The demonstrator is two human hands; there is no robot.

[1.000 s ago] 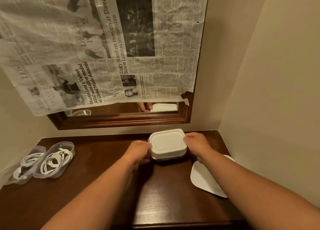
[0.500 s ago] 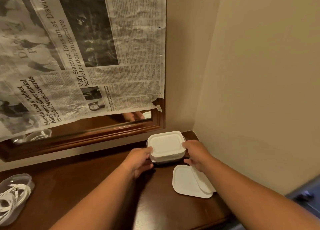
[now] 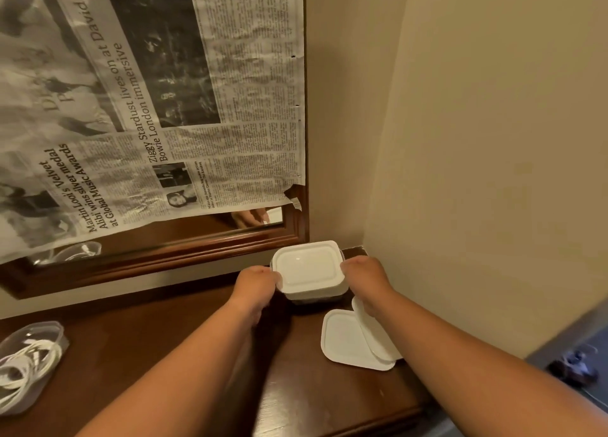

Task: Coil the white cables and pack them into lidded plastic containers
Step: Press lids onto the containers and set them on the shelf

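- Cables (image 3: 24,364), white and coiled, were seen packed in a clear open container (image 3: 49,334) at the far left edge of the dark wooden table (image 3: 158,347), well apart from everything else.
- Biggest thing in view: a sheet of newspaper (image 3: 148,107) was hung over most of a wood-framed mirror (image 3: 184,242) on the wall behind the table.
- A lidded plastic container (image 3: 307,270), white lid on top, was parked at the back right corner of the table, close to the mirror frame and the side wall.
- It was gripped from both sides: the left hand (image 3: 255,283) was curled against its left edge, and the right hand (image 3: 365,275) was closed round its right edge.
- Two loose white lids (image 3: 348,341) were left lying flat on the table just in front of the container, overlapping each other, partly tucked under the right forearm.
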